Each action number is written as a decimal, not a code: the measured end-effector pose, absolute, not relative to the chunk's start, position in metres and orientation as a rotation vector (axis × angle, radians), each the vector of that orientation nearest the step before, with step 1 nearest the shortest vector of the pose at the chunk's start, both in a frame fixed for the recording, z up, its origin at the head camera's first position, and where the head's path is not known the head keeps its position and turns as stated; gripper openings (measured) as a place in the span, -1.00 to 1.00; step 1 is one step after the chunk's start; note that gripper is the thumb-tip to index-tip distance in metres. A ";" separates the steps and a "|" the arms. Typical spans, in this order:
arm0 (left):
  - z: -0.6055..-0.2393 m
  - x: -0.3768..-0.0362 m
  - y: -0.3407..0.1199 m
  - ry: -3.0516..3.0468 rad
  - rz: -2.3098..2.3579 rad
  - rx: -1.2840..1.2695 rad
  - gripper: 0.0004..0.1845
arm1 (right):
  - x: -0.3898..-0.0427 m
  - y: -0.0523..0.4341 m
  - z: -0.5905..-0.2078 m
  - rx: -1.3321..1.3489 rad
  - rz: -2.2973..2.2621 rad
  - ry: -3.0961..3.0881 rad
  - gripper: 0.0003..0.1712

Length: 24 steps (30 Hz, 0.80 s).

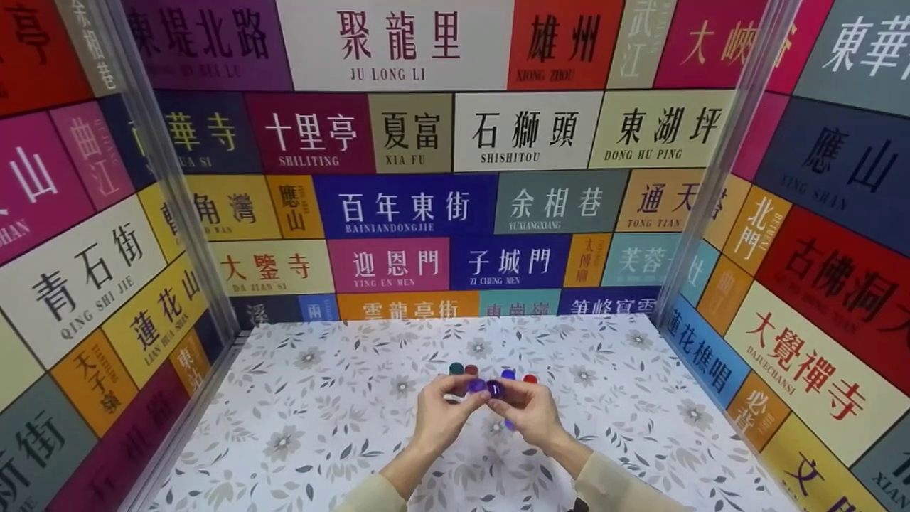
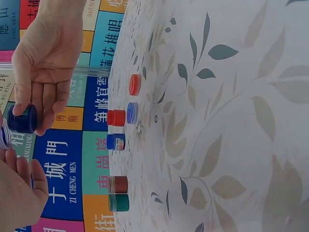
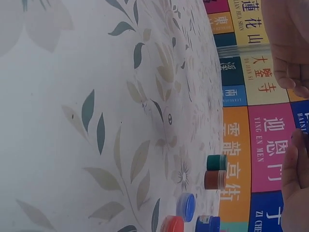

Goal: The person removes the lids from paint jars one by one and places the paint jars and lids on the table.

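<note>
Above the flowered table both hands meet in the head view. My left hand (image 1: 461, 392) pinches a small purple pot (image 1: 476, 385). My right hand (image 1: 506, 395) pinches a dark purple cap (image 1: 495, 389) right beside it. The left wrist view shows the right hand (image 2: 36, 113) with thumb and fingers round the dark cap (image 2: 21, 118), and the left hand (image 2: 19, 193) holding the pot (image 2: 4, 136) at the frame's edge. In the right wrist view only parts of the left hand (image 3: 289, 43) and right hand (image 3: 297, 183) show; what they hold is out of frame.
Small pots stand in a row on the table (image 1: 320, 398) behind the hands: teal (image 2: 119, 202), brown (image 2: 118, 184), blue (image 2: 116, 141), red (image 2: 116, 117). A blue lid (image 2: 132, 112) and a red lid (image 2: 134, 84) lie beside them. Colourful sign panels wall three sides.
</note>
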<state>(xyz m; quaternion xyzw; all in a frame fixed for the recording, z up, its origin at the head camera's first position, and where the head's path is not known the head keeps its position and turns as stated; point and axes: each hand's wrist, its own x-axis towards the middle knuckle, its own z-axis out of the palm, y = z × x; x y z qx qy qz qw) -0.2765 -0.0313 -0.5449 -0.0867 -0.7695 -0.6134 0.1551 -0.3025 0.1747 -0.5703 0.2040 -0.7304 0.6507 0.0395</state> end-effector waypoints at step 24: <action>-0.559 -0.275 -0.024 -2.250 -1.729 -0.288 -0.65 | -0.311 0.201 -0.577 0.507 1.793 -2.184 -0.59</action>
